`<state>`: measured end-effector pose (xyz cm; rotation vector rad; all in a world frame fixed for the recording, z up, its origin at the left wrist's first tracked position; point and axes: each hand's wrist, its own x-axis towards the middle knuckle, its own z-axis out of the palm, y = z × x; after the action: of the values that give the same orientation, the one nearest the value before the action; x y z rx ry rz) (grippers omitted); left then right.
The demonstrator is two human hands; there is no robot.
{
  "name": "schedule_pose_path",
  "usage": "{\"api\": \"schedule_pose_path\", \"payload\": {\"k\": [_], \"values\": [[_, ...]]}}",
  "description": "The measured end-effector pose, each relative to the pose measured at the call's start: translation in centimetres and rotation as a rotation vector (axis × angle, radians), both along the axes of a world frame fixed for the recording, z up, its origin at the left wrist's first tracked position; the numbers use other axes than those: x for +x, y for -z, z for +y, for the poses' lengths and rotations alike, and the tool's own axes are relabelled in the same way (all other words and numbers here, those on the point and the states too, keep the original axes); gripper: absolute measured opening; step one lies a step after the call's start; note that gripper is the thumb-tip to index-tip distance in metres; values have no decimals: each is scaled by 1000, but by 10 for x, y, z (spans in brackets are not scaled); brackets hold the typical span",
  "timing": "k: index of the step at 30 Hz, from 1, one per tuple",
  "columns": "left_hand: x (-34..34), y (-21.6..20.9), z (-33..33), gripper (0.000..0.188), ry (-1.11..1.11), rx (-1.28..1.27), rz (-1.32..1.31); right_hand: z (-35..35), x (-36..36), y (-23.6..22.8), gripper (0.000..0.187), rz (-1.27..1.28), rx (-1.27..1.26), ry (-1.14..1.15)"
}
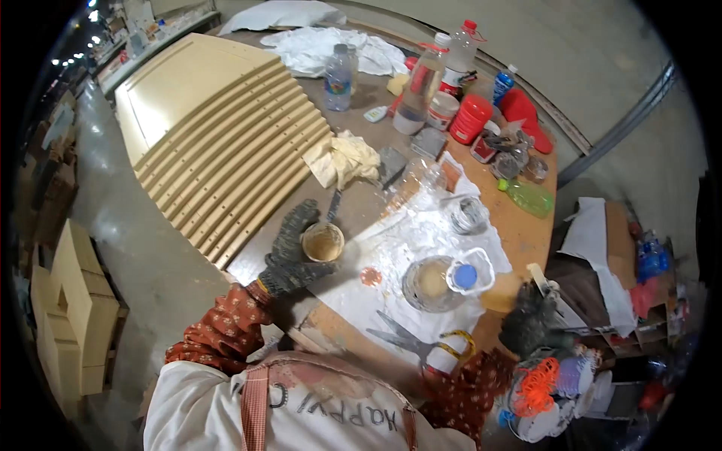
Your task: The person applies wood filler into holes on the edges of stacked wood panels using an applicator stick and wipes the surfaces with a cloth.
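Head view: cup (323, 245) grasped in left hand (292, 252); lettering noted on apron (331, 425).
Gloved left hand has thumb and fingers around the cup's side, over the table (274, 244), by the left edge of the white sheet (368, 259). Gloved right hand (529, 319) is at the table's right side, beside a pale strip (540, 278); cannot tell whether it grips this. Apron bears large dark letters; clear bottle (338, 71) carries a coloured label, print too small to read.

Brown worktable (523, 244), ribbed cream panels (226, 161), stained white sheet (376, 252), crumpled cream cloth (344, 159), red jar (471, 119), green bottle (529, 198)
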<state>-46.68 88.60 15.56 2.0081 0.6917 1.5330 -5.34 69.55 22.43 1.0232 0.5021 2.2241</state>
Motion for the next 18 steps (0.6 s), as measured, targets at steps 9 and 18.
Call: {"api": "schedule_pose_path", "payload": {"k": [9, 18], "values": [[3, 1, -22, 97, 121, -612, 52, -11, 44, 72, 43, -1473, -20, 1229], [8, 19, -16, 108, 155, -559, -146, 25, 5, 69, 31, -3362, -1557, 1647]]}}
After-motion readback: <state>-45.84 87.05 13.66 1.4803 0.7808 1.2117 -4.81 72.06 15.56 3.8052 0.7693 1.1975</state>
